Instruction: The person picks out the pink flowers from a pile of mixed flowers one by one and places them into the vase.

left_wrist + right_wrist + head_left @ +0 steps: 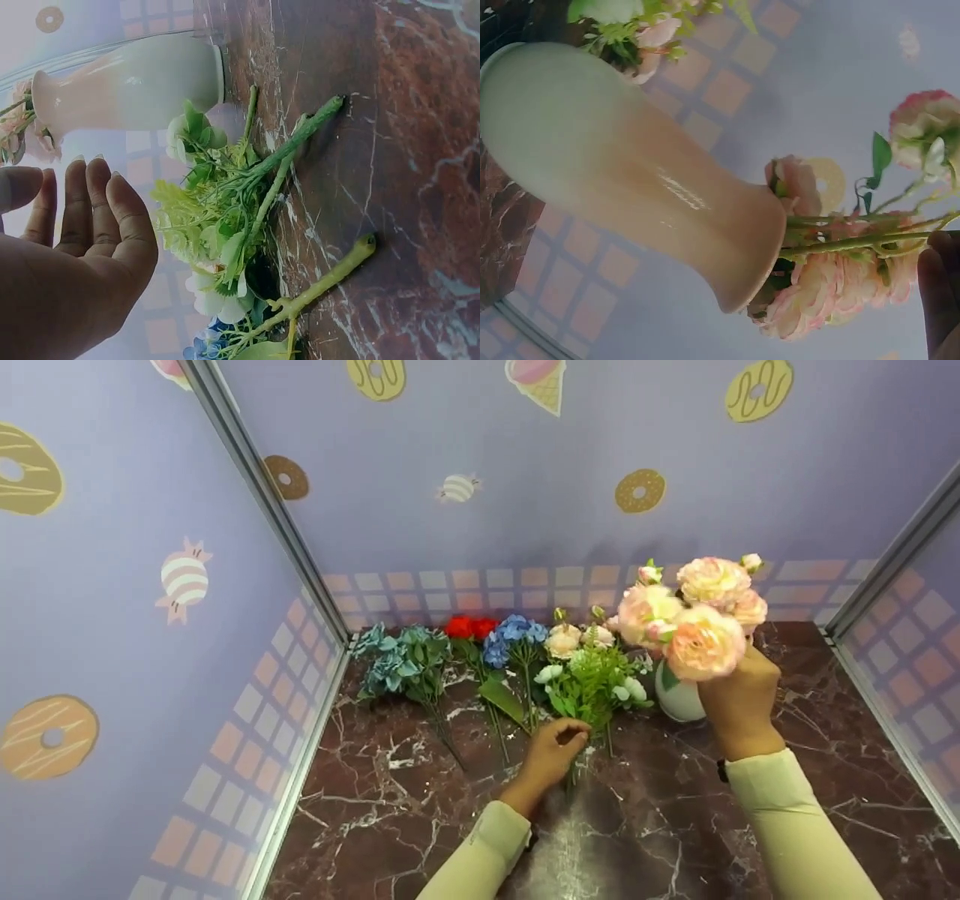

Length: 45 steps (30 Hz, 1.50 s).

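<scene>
My right hand (741,705) grips the stems of pale pink artificial peonies (705,641) above a vase (681,701). The right wrist view shows the flower stems (855,244) in the mouth of the smooth white vase (630,135), with the fingers (941,292) against them at the edge. My left hand (551,754) hovers over the stems of a green spray with white blossoms (596,682). In the left wrist view its fingers (101,202) are loosely bent, with nothing between them, apart from the green stems (292,150) on the table.
Left of the vase, a row of artificial flowers lies on the marbled table (637,825): teal blooms (401,660), red ones (471,626), a blue hydrangea (514,639) and cream roses (566,641). Patterned panels (487,532) enclose the back and sides.
</scene>
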Motion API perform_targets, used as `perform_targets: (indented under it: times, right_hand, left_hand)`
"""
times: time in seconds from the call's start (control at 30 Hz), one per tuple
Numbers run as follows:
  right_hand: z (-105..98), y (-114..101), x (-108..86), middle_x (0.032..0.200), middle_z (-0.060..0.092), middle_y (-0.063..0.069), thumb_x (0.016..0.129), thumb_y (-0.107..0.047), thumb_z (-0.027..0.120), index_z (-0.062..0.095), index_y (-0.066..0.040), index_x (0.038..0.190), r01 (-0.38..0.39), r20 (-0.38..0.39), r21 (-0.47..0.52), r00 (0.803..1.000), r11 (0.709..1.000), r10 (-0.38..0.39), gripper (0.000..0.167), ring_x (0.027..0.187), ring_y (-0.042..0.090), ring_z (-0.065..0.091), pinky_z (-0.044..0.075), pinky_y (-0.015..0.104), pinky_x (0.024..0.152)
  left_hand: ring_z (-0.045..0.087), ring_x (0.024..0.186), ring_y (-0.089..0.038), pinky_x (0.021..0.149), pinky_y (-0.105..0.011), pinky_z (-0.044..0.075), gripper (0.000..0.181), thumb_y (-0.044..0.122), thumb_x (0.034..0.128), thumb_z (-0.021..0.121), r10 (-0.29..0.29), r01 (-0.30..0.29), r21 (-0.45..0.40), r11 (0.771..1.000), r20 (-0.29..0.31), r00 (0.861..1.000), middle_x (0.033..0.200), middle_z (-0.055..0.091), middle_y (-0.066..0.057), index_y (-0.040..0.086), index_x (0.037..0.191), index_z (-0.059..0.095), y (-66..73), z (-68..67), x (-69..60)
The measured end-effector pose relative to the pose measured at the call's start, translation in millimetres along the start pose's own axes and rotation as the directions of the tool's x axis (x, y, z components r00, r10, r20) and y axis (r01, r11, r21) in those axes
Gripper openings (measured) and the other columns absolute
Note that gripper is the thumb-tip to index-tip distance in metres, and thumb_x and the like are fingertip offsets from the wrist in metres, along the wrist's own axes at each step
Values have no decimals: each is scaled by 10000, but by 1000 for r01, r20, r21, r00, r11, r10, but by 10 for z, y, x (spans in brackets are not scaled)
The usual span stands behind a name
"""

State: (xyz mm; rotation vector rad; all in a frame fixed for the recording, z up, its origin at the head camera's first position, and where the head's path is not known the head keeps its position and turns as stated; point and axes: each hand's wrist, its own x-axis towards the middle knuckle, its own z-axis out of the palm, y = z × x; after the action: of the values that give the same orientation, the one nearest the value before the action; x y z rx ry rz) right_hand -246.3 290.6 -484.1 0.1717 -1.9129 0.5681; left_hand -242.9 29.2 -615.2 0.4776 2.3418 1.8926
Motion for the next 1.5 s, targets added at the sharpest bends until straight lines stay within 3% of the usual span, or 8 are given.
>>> perform_targets:
  times: [0.2, 0.43, 0.6, 0.8, 0.9, 1.0, 1.1, 1.5]
  right_hand:
    - [23, -51, 73, 915, 782, 274, 841, 85, 814, 810, 76, 1056, -2, 23, 7, 1000, 1000, 2, 215, 742, 506, 699, 563, 624, 694]
    - [58, -88, 96, 795, 715, 294, 844, 83, 776, 786, 108, 980, -33, -10, -46, 999, 998, 33, 138, 692, 520, 647, 497, 641, 623]
    - [109, 22, 38, 849, 762, 270, 889, 40, 823, 791, 68, 989, -41, 6, -53, 999, 998, 41, 109, 722, 499, 684, 522, 640, 640]
    - [153, 199, -15, 1102, 844, 267, 956, 7, 798, 814, 58, 1134, -55, 60, -99, 996, 994, 62, 186, 921, 508, 803, 617, 656, 775]
    - [172, 290, -35, 1001, 831, 262, 992, -10, 774, 800, 39, 1109, -62, 93, -139, 993, 988, 75, 129, 855, 508, 787, 598, 657, 735]
    - [177, 368, -78, 827, 731, 264, 995, -11, 753, 735, 34, 945, -97, 109, -186, 987, 978, 119, 71, 750, 536, 707, 528, 678, 652]
    - [177, 422, -139, 848, 711, 252, 987, -31, 736, 709, 37, 886, -171, 97, -248, 975, 954, 200, 124, 802, 558, 698, 504, 745, 625]
    - [162, 420, -427, 1059, 713, 255, 973, -112, 765, 732, 67, 1036, -297, 14, -307, 949, 904, 316, 192, 824, 546, 709, 533, 760, 633]
  left_hand:
    - [778, 1026, -184, 890, -258, 628, 185, 84, 1106, 707, -7, 7, -8, 1000, -1, 1000, 1193, 834, -203, 7, 1232, 819, 10, -4, 38]
    - [739, 962, -84, 856, -211, 606, 203, 51, 1092, 696, -8, 8, -25, 1000, -5, 1000, 1175, 828, -236, -48, 1235, 801, -24, -6, 25]
    - [735, 959, -77, 863, -214, 614, 203, 16, 1078, 706, 1, -2, -34, 999, -8, 1000, 1171, 824, -239, -84, 1238, 782, -60, -4, 8]
    - [756, 1022, -135, 899, -218, 619, 187, 23, 1092, 702, 2, -2, -39, 999, 0, 1000, 1224, 810, -251, -44, 1244, 786, -80, -7, 16]
    - [753, 1016, -132, 886, -207, 617, 188, 30, 1099, 700, -10, 11, -58, 998, 8, 1000, 1231, 805, -258, -46, 1252, 778, -84, -7, 16]
    - [753, 1022, -133, 886, -196, 616, 196, 25, 1099, 699, -24, 25, -68, 997, 14, 1000, 1229, 806, -254, -62, 1260, 768, -84, -6, 10]
    - [768, 1047, -171, 901, -203, 621, 197, 21, 1100, 697, -30, 30, -62, 998, 15, 999, 1235, 808, -246, -60, 1266, 766, -96, -6, 2]
    - [769, 1086, -223, 962, -303, 638, 205, 25, 1087, 700, -32, 34, 23, 999, -70, 997, 1205, 817, -190, -28, 1275, 763, -184, 19, 58]
